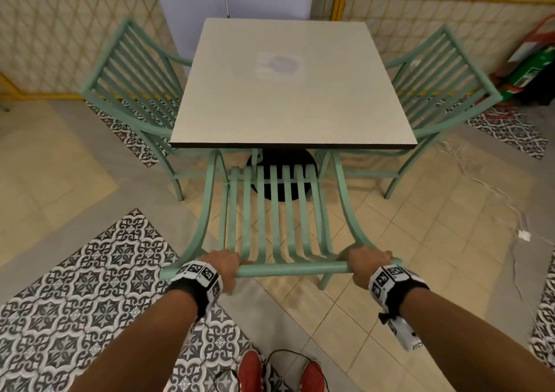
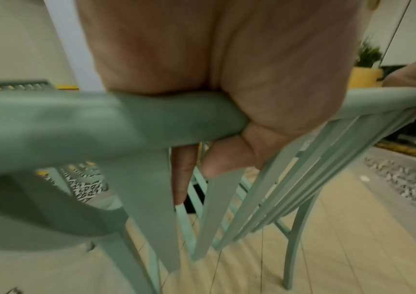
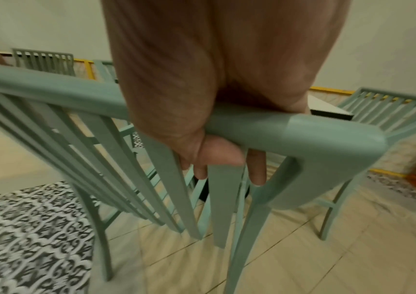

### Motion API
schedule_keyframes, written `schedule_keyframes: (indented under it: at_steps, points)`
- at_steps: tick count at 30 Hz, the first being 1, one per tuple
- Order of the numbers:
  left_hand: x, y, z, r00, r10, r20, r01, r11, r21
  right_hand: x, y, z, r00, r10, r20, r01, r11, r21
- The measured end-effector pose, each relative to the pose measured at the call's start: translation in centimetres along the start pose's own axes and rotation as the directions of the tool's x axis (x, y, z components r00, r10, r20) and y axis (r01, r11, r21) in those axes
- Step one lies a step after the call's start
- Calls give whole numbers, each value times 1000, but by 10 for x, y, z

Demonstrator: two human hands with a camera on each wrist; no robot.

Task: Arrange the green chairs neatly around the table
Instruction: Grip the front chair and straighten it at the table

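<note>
mint-green metal under both palms: top rail [image 1: 288, 269] of the near chair [image 1: 271, 214], gripped by the left hand [image 1: 223, 267] toward its left end and by the right hand [image 1: 368, 261] toward its right end. seen from the head, only knuckles and marker-covered wristbands over the rail. from the left wrist, more: fingers [image 2: 184, 175] wrapped under the rail and down behind the back slats, with the other hand just in view at the rail's far end. from the right wrist, likewise: fingertips [image 3: 257, 169] curled under the rail beside the rounded corner [image 3: 348, 139]. red shoes [image 1: 250, 372] at the bottom edge of the head view, on beige and patterned floor tiles [image 1: 90, 286].

beyond the hands, seat front tucked under the near edge of the square pale table [image 1: 288, 91], black pedestal base [image 1: 282, 178] visible through the slats. left chair [image 1: 135, 91] and right chair [image 1: 435, 82] drawn in at the table's two sides, each angled a little. farther back, yellow-framed lattice panel [image 1: 75, 37] along the wall and a green cylinder [image 1: 534, 70] at the far right. only in the left wrist view: potted plant in a yellow pot [image 2: 365, 73]. only in the right wrist view: another chair back [image 3: 43, 60] behind the table.
</note>
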State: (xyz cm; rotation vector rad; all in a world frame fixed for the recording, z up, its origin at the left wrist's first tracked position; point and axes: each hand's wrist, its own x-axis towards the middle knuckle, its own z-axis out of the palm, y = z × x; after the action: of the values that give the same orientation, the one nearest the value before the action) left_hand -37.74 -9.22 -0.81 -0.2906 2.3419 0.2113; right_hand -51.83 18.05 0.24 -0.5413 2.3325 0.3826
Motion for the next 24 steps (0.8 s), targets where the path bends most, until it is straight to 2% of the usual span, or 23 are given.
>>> schedule_keyframes:
  at_steps: [3,6,11,17,20,24]
  points:
    - [-1,-7,4,1000,15,27,-15,1000,16,-4,-8,12,1000,-1,21,1,1000,-5]
    - [0,4,6,998,55,22,-56,998,29,-11,5,21,999,10,51,-11,1000,17]
    - [12,19,-7,993,117,-13,-116,993,17,-3,24,4,998,32,48,-34,999,25]
    - [22,22,-23,998,41,-37,-40,999,32,13,24,-11,999,44,9,-44,999,11]
    - [25,25,-25,996,47,-71,-47,999,8,17,27,-16,999,47,-10,-47,999,12]
    - [27,26,-26,999,40,-32,-40,999,-9,22,30,-11,999,45,-11,-45,999,0]
